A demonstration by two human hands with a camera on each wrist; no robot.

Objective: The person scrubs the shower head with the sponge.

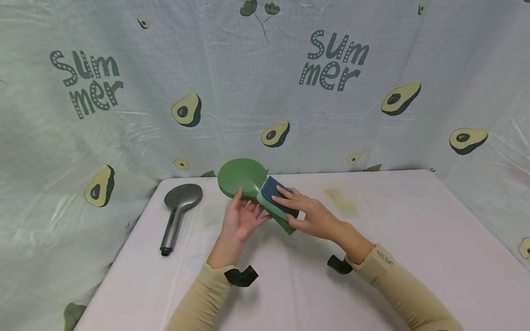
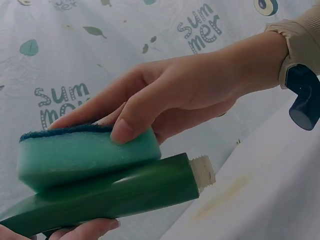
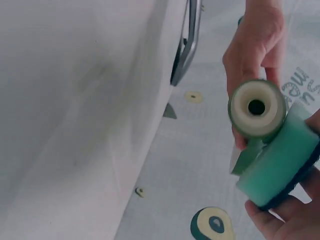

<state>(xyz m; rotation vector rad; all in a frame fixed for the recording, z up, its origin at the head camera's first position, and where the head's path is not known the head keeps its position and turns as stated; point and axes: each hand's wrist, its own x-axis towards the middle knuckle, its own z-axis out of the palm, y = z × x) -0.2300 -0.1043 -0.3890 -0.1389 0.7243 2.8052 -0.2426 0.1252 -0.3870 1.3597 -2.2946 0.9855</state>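
A green shower head (image 1: 241,176) is held up above the far part of the table, its round head to the left and its handle slanting down to the right. My left hand (image 1: 241,221) grips it from below near the neck. On the handle (image 2: 130,189) lies a light green sponge with a dark blue scouring side (image 2: 85,156), its soft face against the green surface. My right hand (image 1: 315,216) pinches this sponge between thumb and fingers. The handle's pale threaded end (image 3: 256,107), with a hole in its middle, faces the right wrist camera.
A dark grey shower head (image 1: 183,197) rests on the left side of the pink-white table (image 1: 414,257). A faint yellow stain (image 1: 341,200) marks the table cover behind my right hand. Behind hangs a pale curtain (image 1: 232,69) printed with avocados and lettering.
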